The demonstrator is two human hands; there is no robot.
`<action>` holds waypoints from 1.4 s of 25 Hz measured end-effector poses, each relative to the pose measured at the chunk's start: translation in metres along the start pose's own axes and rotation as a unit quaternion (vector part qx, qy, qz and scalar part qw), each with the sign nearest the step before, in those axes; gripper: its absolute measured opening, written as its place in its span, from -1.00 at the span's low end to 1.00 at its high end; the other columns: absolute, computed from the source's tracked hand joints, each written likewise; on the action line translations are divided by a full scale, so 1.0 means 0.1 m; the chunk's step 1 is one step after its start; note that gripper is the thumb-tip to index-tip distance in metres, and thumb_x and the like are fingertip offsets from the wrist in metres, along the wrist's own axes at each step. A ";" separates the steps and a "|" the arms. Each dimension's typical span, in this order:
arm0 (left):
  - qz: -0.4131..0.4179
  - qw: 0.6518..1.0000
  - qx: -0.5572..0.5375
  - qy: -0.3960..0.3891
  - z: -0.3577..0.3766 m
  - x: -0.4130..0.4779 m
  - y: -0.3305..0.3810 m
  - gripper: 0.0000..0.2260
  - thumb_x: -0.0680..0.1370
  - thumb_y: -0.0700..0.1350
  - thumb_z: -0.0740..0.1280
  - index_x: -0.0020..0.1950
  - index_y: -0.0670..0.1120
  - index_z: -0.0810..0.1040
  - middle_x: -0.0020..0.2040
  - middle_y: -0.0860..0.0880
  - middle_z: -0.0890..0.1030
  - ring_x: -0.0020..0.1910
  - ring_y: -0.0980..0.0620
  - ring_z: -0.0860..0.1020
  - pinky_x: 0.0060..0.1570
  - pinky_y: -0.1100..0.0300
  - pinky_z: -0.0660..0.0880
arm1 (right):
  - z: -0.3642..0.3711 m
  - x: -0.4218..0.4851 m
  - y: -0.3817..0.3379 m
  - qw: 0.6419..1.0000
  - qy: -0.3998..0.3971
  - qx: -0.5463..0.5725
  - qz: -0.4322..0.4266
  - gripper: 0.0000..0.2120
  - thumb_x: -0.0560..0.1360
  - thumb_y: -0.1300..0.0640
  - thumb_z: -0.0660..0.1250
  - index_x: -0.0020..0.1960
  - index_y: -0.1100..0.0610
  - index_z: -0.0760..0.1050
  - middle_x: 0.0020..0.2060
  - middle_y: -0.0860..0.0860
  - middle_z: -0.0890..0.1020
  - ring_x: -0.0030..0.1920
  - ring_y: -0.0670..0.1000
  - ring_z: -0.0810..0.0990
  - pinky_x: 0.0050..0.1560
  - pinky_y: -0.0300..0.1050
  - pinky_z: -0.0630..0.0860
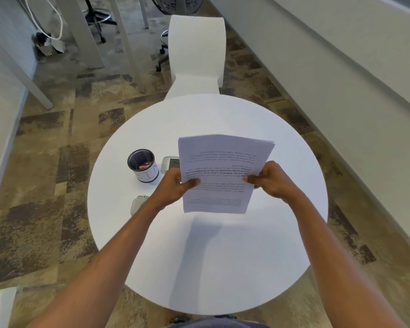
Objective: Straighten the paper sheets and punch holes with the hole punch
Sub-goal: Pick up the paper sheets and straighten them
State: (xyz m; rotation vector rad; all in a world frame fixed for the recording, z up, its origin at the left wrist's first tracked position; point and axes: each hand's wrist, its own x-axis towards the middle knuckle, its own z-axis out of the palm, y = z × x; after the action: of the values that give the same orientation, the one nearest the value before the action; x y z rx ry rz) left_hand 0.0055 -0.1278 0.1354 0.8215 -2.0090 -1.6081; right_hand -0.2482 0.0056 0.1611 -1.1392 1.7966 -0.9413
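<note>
Your left hand [175,185] and right hand [273,181] each clamp a side edge of the stack of printed white paper sheets [219,171], lifted above the round white table [223,268]. A grey metal object [169,164], partly hidden, lies at the stack's nine o'clock.

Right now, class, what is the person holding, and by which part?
A stack of paper sheets, gripped at its two side edges by left hand and right hand.
</note>
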 end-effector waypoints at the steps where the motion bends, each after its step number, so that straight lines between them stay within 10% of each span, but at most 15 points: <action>1: 0.005 1.000 0.018 0.004 -0.02 0.01 0.00 -0.77 0.52 -0.18 0.40 0.01 0.18 0.63 -0.05 0.36 0.66 -0.07 0.33 0.61 -0.12 0.48 0.47 | -0.01 0.02 0.00 1.000 0.012 -0.012 -0.002 -0.76 0.49 0.30 0.41 0.16 0.24 0.61 0.10 0.12 0.68 0.07 0.21 0.65 0.03 0.19 0.63; 22: -0.050 0.993 0.096 0.052 0.08 -0.04 -0.47 -0.82 0.49 -0.11 0.43 0.08 0.05 0.67 0.01 0.19 0.67 -0.06 0.42 0.57 -0.13 0.57 0.39 | 0.27 0.00 0.64 0.996 0.031 -0.046 0.069 -0.81 0.50 0.20 0.43 0.05 0.28 0.66 0.00 0.16 0.72 0.03 0.20 0.67 0.14 0.17 0.56; 29: -0.074 0.995 0.069 0.024 0.01 -0.05 -0.31 -0.82 0.46 0.00 0.46 0.01 0.24 0.60 0.01 0.26 0.66 -0.04 0.34 0.57 0.06 0.16 0.40 | 0.16 -0.05 0.52 0.997 0.072 -0.010 0.037 -0.90 0.50 0.20 0.42 -0.03 0.15 0.71 -0.11 0.10 0.74 -0.08 0.00 0.66 -0.03 -0.04 0.55; 35: 0.012 0.991 -0.017 0.133 -0.47 0.00 0.14 -0.26 0.32 0.32 0.41 0.38 -0.03 0.38 0.26 -0.02 0.55 0.24 0.09 0.52 0.23 0.23 0.44 | -0.36 -0.07 0.03 0.986 0.088 -0.136 -0.024 -0.86 0.53 0.13 0.38 -0.10 0.06 0.72 -0.25 0.01 0.74 -0.30 -0.04 0.68 -0.23 -0.11 0.57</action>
State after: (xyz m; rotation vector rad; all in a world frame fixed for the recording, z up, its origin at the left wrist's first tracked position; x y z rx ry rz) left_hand 0.0339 -0.1596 0.1598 0.9408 -1.7925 -1.4314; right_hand -0.2792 0.0196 0.1750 -1.3072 2.0980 -0.8651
